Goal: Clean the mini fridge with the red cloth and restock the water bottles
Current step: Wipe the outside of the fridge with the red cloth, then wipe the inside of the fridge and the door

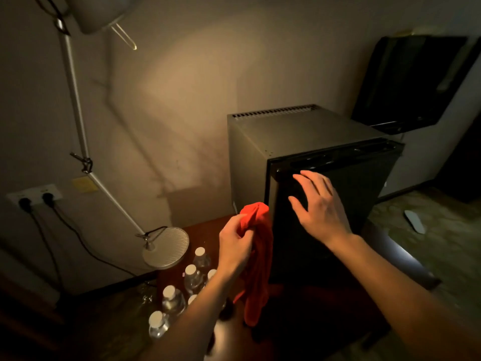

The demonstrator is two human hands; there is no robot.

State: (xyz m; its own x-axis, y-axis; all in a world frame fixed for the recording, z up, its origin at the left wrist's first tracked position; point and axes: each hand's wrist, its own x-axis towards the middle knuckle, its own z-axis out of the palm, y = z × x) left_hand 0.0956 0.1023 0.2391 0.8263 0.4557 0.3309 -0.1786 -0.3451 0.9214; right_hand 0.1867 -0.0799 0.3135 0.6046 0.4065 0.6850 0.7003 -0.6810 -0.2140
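Observation:
The mini fridge (294, 136) has a grey body and a black door, and the door is closed. My right hand (318, 204) is spread with straight fingers at the upper left of the black door, just below its top edge. My left hand (235, 246) grips the red cloth (256, 261), which hangs down in front of the fridge's left front corner. Several clear water bottles (194, 278) with white caps stand on the dark red surface left of the fridge, partly hidden behind my left forearm.
A white floor lamp (166, 247) with a round base stands left of the bottles, its arm rising to the upper left. Two plugs sit in a wall socket (36, 198) at the left. A dark television (416, 82) is at the upper right. Patterned carpet lies to the right.

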